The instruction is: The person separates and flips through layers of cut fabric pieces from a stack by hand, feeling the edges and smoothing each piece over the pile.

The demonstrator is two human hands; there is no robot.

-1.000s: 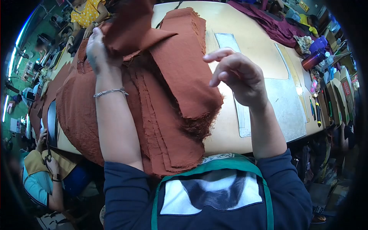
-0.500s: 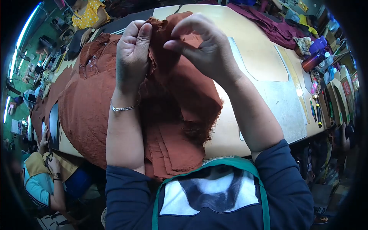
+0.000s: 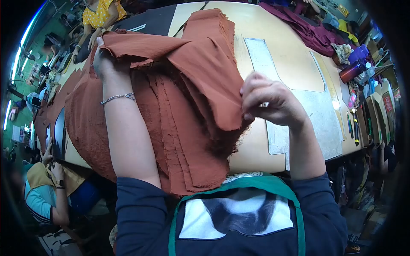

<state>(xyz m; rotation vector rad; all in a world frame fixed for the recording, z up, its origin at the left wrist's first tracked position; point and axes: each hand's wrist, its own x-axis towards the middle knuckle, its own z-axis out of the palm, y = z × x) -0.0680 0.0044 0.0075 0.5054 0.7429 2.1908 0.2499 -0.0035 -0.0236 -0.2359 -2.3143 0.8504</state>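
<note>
Rust-brown fabric (image 3: 205,81) lies in layered, frayed-edged pieces on the table, with one panel lifted and folded over the rest. My left hand (image 3: 104,64) is closed on the panel's upper left edge, its thumb up and its other fingers partly hidden by cloth. At the panel's right edge, my right hand (image 3: 273,100) has its fingers curled in a pinch against the cloth. Just right of that hand, a grey flat pattern piece (image 3: 309,113) with a curved cut-out rests on the table.
The table (image 3: 256,149) has a pale tan top. Maroon fabric (image 3: 299,30) lies at its far right, near a dark red tumbler (image 3: 352,70) and a yellow-black cutter (image 3: 355,128). A person in yellow (image 3: 100,15) is at the far left; another person (image 3: 47,192) sits lower left.
My left hand has moved left and down, pulling the fabric's edge along. My right hand has come down and right to the panel's right edge. The panel is now spread wider between them.
</note>
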